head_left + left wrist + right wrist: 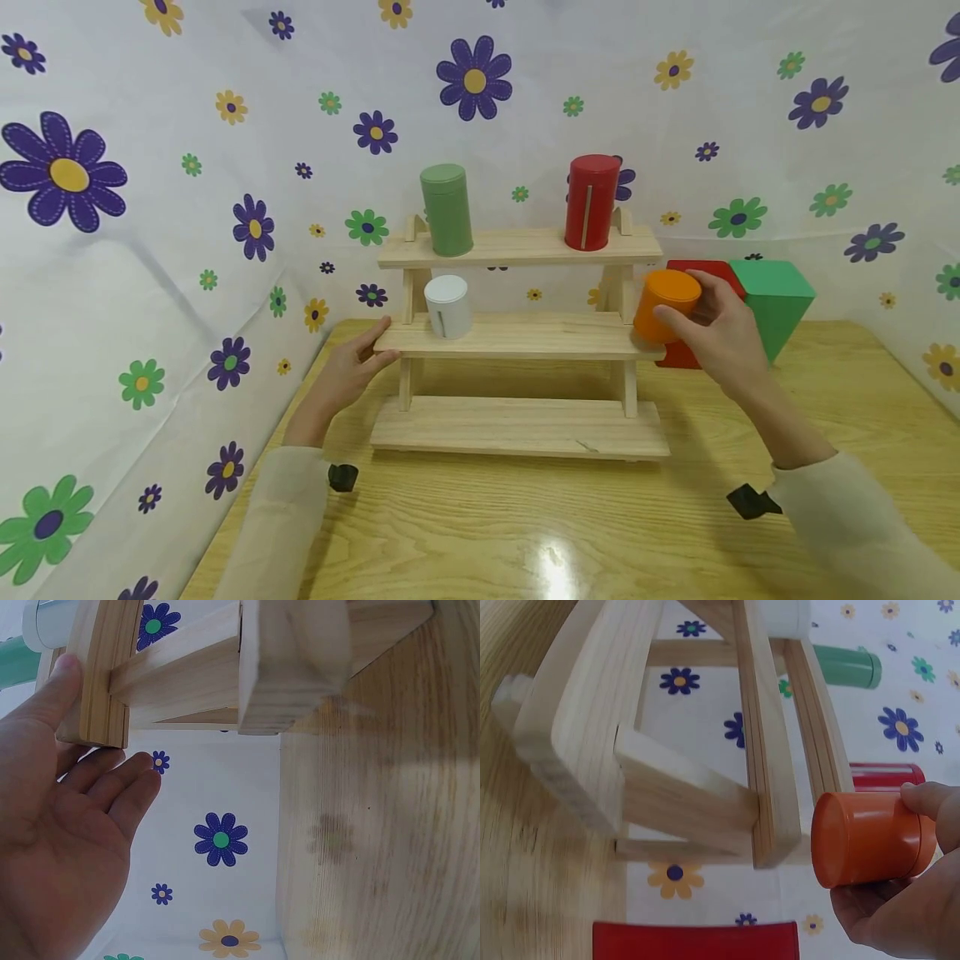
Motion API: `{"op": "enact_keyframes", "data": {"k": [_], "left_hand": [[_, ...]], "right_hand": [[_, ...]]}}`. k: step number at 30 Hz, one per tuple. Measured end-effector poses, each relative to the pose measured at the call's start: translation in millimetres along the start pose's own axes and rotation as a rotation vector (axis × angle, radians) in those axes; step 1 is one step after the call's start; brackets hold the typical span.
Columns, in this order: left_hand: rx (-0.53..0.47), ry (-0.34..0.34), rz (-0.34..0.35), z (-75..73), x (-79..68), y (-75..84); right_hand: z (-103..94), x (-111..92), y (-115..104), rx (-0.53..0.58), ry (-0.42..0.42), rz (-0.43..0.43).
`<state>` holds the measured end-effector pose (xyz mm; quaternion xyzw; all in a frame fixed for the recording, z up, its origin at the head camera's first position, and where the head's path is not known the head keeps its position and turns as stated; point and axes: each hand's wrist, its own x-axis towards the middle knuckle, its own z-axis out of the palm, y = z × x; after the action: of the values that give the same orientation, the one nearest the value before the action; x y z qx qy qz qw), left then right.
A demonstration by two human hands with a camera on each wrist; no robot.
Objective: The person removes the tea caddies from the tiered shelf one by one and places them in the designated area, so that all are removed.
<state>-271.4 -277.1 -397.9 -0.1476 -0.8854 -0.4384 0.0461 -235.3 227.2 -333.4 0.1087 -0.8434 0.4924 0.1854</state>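
An orange canister (pixel 667 302), round and lidded, is in my right hand (pixel 722 333) at the right end of the wooden display shelf's (pixel 525 336) middle tier. Thumb and fingers grip its sides; the right wrist view shows its bare base (pixel 831 840) beyond the board's end. My left hand (pixel 347 375) holds the left end of that same tier, thumb on the board and fingers at its end and underside. A short white canister (pixel 450 310) stands on the middle tier's left part. On the top tier are a tall green canister (pixel 447 212) at left and a red one (pixel 592 204) at right.
Behind my right hand, a red box (pixel 701 268) and a green box (pixel 780 292) stand on the wood-grain table (pixel 465 533). The bottom tier (pixel 517 425) lies low at the front. A flowered cloth (pixel 300 208) hangs behind and along the sides.
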Motion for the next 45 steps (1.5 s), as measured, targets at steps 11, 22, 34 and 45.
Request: {"op": "enact_keyframes", "data": {"k": [11,22,34,45], "left_hand": [[0.018,-0.002,0.022,-0.5,-1.3,2.1],[0.031,-0.009,0.030,-1.1,-0.9,3.8],[0.016,-0.008,0.033,-0.6,0.3,-0.4],[0.010,-0.005,0.023,-0.4,-1.1,-0.3]], "right_hand": [[-38.2,-5.5,15.1,0.016,0.054,0.035],[-68.0,-12.9,33.7,0.027,0.076,0.069],[-66.9,-12.2,31.4,-0.046,0.049,0.109],[-59.8,-11.8,38.2,-0.088,0.007,0.106]]}}
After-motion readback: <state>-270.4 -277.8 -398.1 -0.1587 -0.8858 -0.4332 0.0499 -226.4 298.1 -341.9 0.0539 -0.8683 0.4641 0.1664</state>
